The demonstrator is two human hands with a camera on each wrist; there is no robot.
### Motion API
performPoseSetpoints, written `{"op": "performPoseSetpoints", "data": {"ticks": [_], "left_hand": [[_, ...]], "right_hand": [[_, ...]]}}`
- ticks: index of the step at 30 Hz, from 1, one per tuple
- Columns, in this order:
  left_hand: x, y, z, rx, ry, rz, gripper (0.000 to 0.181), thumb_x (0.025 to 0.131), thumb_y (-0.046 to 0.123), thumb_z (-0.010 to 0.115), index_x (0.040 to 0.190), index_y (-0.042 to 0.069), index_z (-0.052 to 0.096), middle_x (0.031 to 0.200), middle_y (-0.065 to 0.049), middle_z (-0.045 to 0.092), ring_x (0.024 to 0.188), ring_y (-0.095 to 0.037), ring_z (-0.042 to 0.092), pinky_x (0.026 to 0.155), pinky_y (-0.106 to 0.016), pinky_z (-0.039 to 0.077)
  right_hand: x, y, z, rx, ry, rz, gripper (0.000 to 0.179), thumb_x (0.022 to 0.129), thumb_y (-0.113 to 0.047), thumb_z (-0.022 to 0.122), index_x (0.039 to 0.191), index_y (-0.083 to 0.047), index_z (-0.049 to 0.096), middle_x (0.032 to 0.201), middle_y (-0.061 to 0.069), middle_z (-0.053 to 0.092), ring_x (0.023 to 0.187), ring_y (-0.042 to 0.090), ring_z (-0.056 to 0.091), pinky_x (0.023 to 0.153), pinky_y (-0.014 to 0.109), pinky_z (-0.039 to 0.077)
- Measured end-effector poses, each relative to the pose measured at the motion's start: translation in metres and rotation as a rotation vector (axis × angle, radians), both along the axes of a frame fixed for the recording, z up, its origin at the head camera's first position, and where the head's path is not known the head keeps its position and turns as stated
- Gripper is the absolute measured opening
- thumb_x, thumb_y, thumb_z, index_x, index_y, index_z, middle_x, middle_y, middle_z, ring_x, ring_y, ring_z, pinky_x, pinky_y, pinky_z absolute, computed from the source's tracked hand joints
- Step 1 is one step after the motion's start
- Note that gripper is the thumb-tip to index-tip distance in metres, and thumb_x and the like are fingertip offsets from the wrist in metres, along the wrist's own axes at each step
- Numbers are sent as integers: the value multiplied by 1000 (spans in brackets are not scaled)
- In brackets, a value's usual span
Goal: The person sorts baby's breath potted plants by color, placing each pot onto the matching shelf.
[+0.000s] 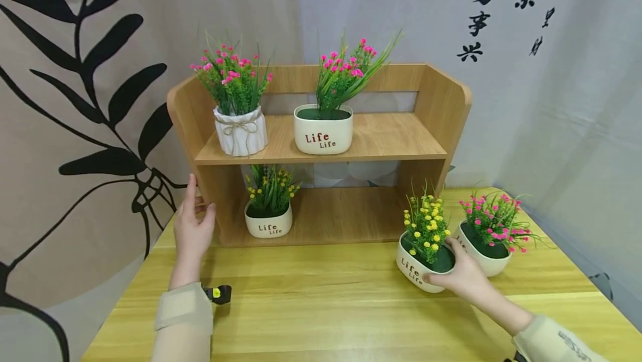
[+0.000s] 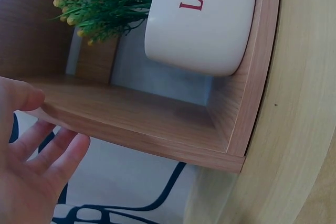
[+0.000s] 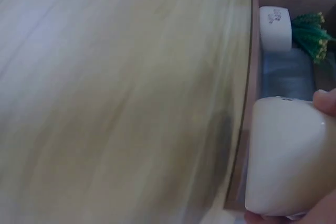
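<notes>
In the head view my right hand (image 1: 463, 273) grips a white oval flowerpot (image 1: 418, 267) with yellow flowers, slightly tilted, thumb at its front and fingers behind. The right wrist view shows that held pot (image 3: 286, 156) up close, beside the shelf's front edge. My left hand (image 1: 194, 228) is at the left side panel of a two-tier wooden shelf (image 1: 326, 217). Seen from the left wrist, its thumb touches the panel's front edge, and the fairly straight fingers (image 2: 71, 156) lie along the outside. A yellow-flowered "Life" pot (image 1: 268, 224) stands on the lower tier.
On the upper tier stand a white pot tied with twine (image 1: 242, 136) and a "Life" pot (image 1: 323, 133), both with pink flowers. Another pink-flowered pot (image 1: 489, 259) is on the wooden table (image 1: 321, 317), right of the held one. Printed curtains hang behind.
</notes>
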State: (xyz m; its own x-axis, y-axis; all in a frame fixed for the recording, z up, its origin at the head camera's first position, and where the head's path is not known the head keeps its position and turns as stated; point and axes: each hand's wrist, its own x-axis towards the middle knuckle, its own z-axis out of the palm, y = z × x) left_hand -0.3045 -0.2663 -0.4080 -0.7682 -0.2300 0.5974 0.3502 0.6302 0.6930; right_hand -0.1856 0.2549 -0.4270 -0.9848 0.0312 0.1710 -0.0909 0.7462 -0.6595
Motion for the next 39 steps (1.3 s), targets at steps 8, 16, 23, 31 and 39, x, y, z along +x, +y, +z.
{"op": "performPoseSetpoints", "data": {"ticks": [8,16,23,31,39], "left_hand": [[0,-1,0,-11,34,-15,83,92,-5,57,155,33,20,139,-22,44,104,-41,57,78,-55,53],[-1,-1,1,-38,46,-17,82,93,-6,57,156,32,19,144,-20,42,108,-42,55,81,-56,52],[-1,-2,0,-25,14,-3,83,94,-5,56,156,34,18,143,-22,42,108,-43,54,82,-57,51],[0,-2,-2,-15,6,-4,83,94,-6,55,156,35,17,143,-22,42,107,-44,55,81,-58,52],[1,-2,0,-23,4,-9,82,94,-5,55,156,34,17,146,-19,40,109,-43,54,84,-57,51]], "right_hand": [[1,-18,14,28,86,61,91,59,-27,91,126,11,43,114,27,58,103,42,57,87,55,49],[7,-39,35,-4,33,116,87,56,-28,92,122,8,48,107,19,63,97,33,61,84,49,52],[6,-54,46,-65,4,228,84,55,-23,91,122,7,50,107,14,65,95,24,62,85,41,52],[-1,-67,44,-76,-50,296,87,56,-25,91,124,6,47,110,14,62,98,24,60,85,40,51],[-21,-78,21,-105,-82,440,104,59,-25,89,141,10,34,130,22,54,114,34,55,98,53,44]]}}
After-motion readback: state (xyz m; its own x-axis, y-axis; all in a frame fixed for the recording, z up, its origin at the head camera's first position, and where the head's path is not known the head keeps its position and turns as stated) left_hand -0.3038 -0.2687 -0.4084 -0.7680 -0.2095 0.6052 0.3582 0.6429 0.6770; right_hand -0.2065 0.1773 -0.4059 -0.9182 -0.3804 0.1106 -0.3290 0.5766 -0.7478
